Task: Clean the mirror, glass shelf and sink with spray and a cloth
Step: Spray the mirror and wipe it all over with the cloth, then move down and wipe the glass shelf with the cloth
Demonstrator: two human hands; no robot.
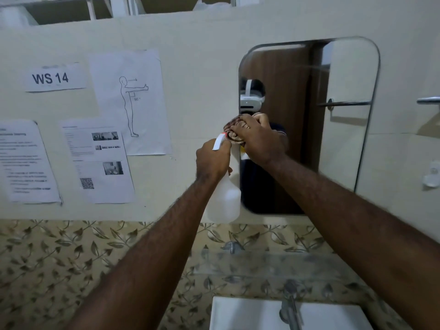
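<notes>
L hand (213, 160) grips bottle (225, 203) by neck; prob. light, stiff plastic. R hand (258, 136) clutches soft wadded cloth (234, 132) at mirror (345, 79) edge, 9 o'clock; glass fragile, press gently.

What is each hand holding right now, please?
Left hand: closed around the spray bottle.
Right hand: closed on the cloth, against the mirror.

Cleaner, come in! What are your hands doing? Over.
Left hand grips spray bottle. Right hand holds cloth at mirror left edge. Nothing in the way.
</notes>
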